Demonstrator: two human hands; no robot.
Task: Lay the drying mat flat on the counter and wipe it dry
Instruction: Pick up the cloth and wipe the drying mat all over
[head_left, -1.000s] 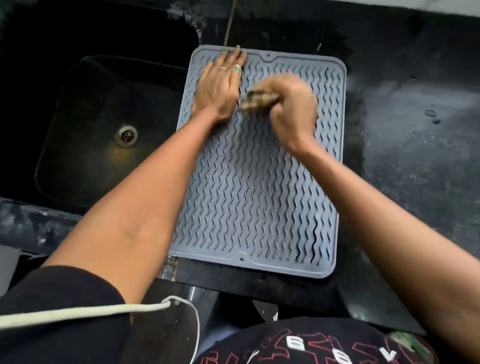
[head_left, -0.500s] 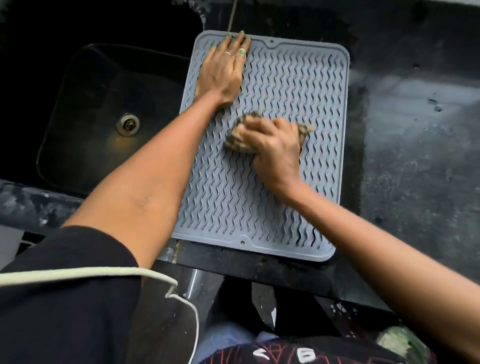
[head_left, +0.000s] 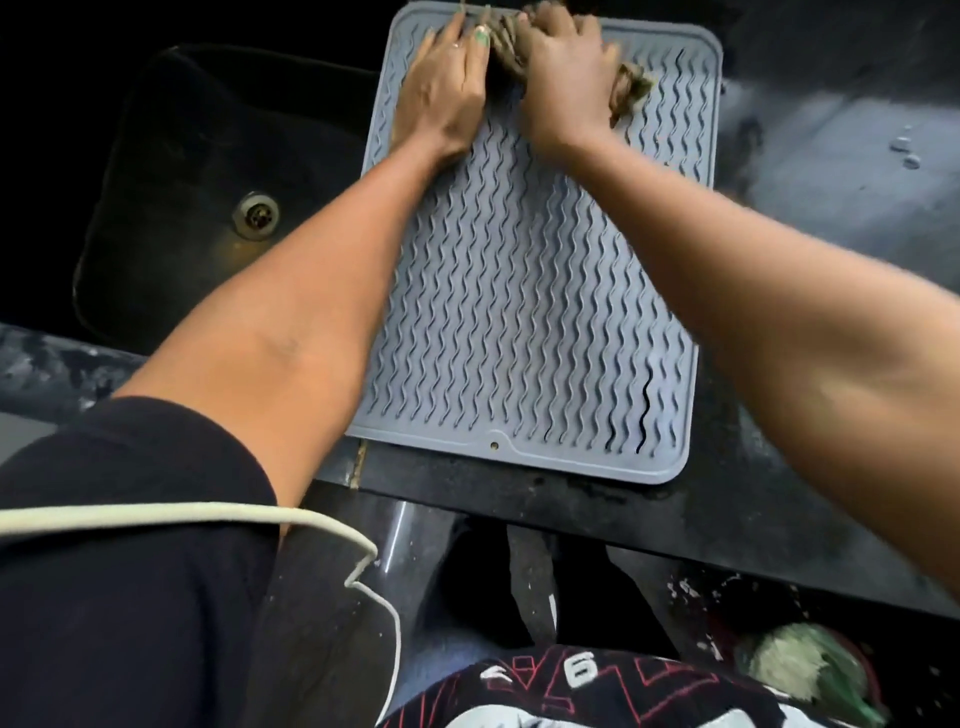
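A grey silicone drying mat (head_left: 519, 312) with wavy ridges lies flat on the dark counter (head_left: 831, 234), just right of the sink. My left hand (head_left: 447, 88) presses flat, fingers spread, on the mat's far left corner. My right hand (head_left: 563, 78) sits right beside it at the far edge, closed over a crumpled brownish cloth (head_left: 628, 91). The cloth sticks out on both sides of the hand and rests on the mat. The fingertips of both hands are cut off by the top of the frame.
A black sink (head_left: 208, 182) with a metal drain (head_left: 255, 215) lies to the left of the mat. Water drops (head_left: 904, 150) sit on the counter at the right. The counter's front edge runs just below the mat. A green-white fluffy thing (head_left: 800, 670) lies low at the right.
My right hand has swept the cloth from the mat's middle up to its far edge, beside my left hand. The left hand stays pressed on the far left corner.
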